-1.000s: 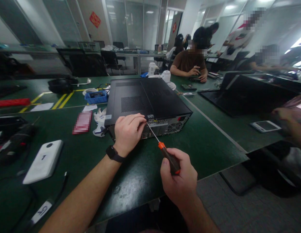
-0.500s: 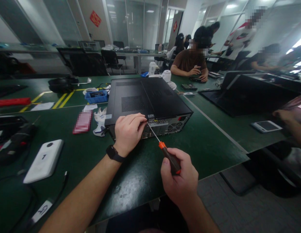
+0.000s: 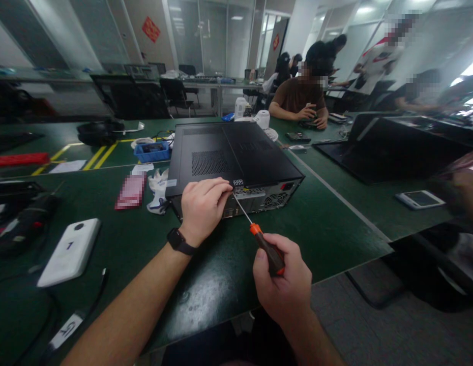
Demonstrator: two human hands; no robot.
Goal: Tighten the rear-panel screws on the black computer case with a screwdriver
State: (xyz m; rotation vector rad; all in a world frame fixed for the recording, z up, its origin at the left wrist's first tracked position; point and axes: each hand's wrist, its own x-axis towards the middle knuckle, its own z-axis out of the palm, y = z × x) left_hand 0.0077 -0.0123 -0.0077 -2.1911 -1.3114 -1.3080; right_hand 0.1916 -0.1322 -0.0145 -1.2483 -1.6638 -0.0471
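Observation:
A black computer case (image 3: 209, 142) lies flat on the green table, its back panel with fan grille facing me. My right hand (image 3: 284, 274) is wrapped round the brown and orange handle of a screwdriver (image 3: 272, 256). The shaft slants up and left, its tip at the top edge of the back panel. My left hand (image 3: 204, 206), with a black watch on its wrist, rests at that edge. Thumb and fingers are pinched together right beside the screwdriver tip; whatever may be between them is too small to make out.
Left of the case lie a white glove (image 3: 157, 190), a blue tray (image 3: 152, 151), a pink packet (image 3: 131, 190) and a white power bank (image 3: 69, 252) with cables. A phone (image 3: 420, 199) lies at the right. Co-workers sit across the table and at the right edge.
My hands, the screwdriver and the case stay almost in place; the view shifts very slightly. At the right edge, a co-worker's hand has moved and is blurred.

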